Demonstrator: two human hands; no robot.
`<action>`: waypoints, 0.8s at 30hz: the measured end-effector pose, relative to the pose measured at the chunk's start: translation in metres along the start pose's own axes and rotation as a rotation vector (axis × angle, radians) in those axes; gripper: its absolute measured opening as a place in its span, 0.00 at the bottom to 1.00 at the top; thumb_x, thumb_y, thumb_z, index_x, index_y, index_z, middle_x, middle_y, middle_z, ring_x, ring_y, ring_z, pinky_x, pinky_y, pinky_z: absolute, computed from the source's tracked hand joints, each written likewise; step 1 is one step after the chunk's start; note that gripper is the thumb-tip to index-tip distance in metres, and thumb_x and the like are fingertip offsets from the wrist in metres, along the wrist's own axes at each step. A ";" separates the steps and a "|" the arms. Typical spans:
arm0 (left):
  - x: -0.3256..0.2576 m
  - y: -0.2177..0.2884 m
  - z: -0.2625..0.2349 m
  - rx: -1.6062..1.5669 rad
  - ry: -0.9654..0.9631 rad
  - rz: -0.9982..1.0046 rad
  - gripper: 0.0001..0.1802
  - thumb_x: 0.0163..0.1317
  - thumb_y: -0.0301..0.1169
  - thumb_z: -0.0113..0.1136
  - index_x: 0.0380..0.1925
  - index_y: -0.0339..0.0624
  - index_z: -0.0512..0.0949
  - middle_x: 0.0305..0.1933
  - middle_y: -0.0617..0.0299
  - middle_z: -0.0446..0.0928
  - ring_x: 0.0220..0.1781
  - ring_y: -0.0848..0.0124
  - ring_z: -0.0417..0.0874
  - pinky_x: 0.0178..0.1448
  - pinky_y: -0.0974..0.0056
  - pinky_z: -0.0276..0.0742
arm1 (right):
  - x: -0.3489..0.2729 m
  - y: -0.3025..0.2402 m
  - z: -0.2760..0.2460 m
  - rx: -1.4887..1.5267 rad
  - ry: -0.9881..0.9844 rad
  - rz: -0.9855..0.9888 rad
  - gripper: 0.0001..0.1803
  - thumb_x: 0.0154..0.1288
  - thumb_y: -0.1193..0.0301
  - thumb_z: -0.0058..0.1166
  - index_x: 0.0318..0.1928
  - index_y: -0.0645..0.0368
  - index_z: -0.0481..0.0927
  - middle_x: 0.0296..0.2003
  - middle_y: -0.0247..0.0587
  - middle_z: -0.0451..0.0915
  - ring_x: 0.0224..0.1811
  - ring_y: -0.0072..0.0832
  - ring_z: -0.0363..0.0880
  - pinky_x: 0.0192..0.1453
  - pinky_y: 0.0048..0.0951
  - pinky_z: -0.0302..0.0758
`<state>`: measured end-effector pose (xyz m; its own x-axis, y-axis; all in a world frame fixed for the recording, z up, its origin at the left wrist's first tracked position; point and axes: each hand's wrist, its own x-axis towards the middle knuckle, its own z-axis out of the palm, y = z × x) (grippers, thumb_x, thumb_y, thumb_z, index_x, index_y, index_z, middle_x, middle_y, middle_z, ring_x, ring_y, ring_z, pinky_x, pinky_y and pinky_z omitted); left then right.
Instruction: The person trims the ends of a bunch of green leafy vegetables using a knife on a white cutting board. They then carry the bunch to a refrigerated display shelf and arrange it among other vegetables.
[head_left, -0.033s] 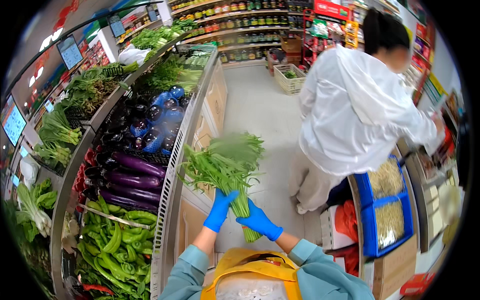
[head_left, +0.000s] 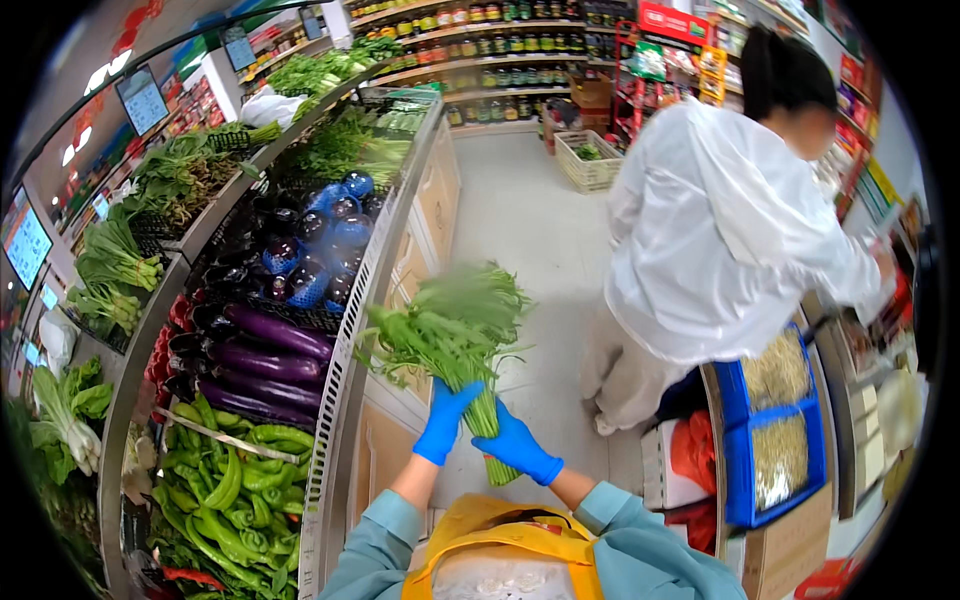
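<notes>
I hold a bunch of long-stemmed leafy greens [head_left: 450, 330] in front of me, leaves pointing up and to the left, slightly blurred. My left hand [head_left: 445, 420], in a blue glove, grips the stems from the left. My right hand [head_left: 515, 447], also in a blue glove, is closed around the lower stem ends. A yellow apron [head_left: 500, 535] and teal sleeves show at the bottom edge. The bunch hangs over the aisle floor, just right of the rim of the produce stand [head_left: 345, 400].
The produce stand on my left holds long purple eggplants [head_left: 265, 345], green peppers [head_left: 225, 480], netted round eggplants [head_left: 320, 235] and greens. A person in a white coat [head_left: 720, 230] bends at the right by blue crates [head_left: 780, 420]. A basket [head_left: 585, 160] stands on the far floor.
</notes>
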<state>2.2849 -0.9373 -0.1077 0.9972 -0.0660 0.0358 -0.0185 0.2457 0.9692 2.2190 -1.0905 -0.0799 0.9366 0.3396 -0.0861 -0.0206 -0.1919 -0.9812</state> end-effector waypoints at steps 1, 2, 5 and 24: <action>0.012 0.021 0.020 0.015 0.072 -0.044 0.32 0.51 0.29 0.66 0.56 0.37 0.64 0.52 0.58 0.72 0.51 0.67 0.74 0.54 0.65 0.71 | 0.019 0.011 -0.004 -0.080 0.049 -0.026 0.49 0.51 0.60 0.62 0.68 0.57 0.47 0.51 0.54 0.73 0.48 0.43 0.77 0.50 0.37 0.73; 0.033 0.017 0.027 0.004 0.093 -0.065 0.30 0.51 0.29 0.66 0.54 0.37 0.66 0.51 0.58 0.73 0.50 0.68 0.74 0.54 0.65 0.71 | 0.039 0.022 -0.008 -0.158 0.102 -0.051 0.50 0.50 0.59 0.62 0.68 0.56 0.46 0.51 0.55 0.73 0.49 0.44 0.77 0.50 0.37 0.73; 0.092 -0.018 0.015 0.038 0.083 -0.168 0.22 0.54 0.32 0.64 0.48 0.37 0.73 0.49 0.57 0.74 0.49 0.69 0.74 0.52 0.65 0.72 | 0.105 0.047 -0.020 -0.150 0.188 -0.076 0.44 0.51 0.61 0.62 0.66 0.55 0.53 0.53 0.54 0.71 0.53 0.46 0.73 0.54 0.37 0.71; 0.453 -0.044 -0.036 -0.176 -0.071 -0.116 0.22 0.58 0.31 0.60 0.52 0.37 0.70 0.50 0.57 0.74 0.50 0.70 0.74 0.52 0.66 0.73 | 0.458 0.018 -0.148 0.450 0.021 0.098 0.32 0.54 0.77 0.60 0.59 0.62 0.63 0.48 0.42 0.74 0.47 0.29 0.75 0.50 0.31 0.75</action>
<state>2.7401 -0.9433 -0.1431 0.9842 -0.1699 -0.0507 0.1154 0.3968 0.9106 2.6988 -1.0744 -0.1111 0.9295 0.3202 -0.1828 -0.2546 0.1986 -0.9464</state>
